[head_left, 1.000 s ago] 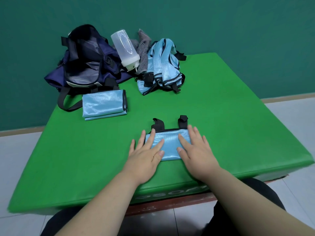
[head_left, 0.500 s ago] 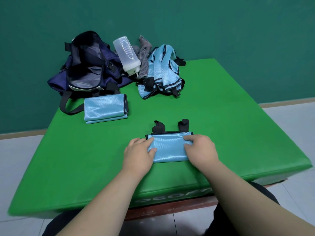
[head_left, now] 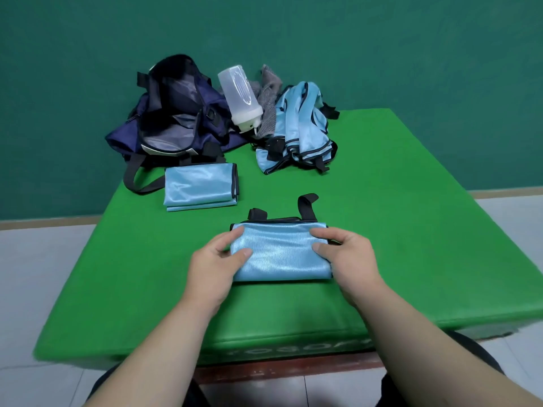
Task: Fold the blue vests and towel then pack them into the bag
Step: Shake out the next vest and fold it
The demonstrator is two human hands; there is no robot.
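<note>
A folded light-blue vest (head_left: 280, 252) with two black straps poking out behind it lies near the front of the green table (head_left: 411, 230). My left hand (head_left: 217, 262) grips its left end, thumb on top. Its right end is pinched by my right hand (head_left: 346, 257). A second folded blue vest (head_left: 199, 188) lies to the back left, in front of the open navy bag (head_left: 176, 121). A heap of unfolded blue vests (head_left: 299, 136) sits at the back, with a grey towel (head_left: 269, 101) bunched behind it.
A clear plastic bottle (head_left: 239, 98) leans tilted between the bag and the towel. The bag's black strap (head_left: 138, 177) loops over the table's left edge. A green wall stands close behind the table; pale floor tiles lie on both sides.
My hands went from pressing flat on the folded vest to curling round its two ends. The vest now looks slightly raised at the front.
</note>
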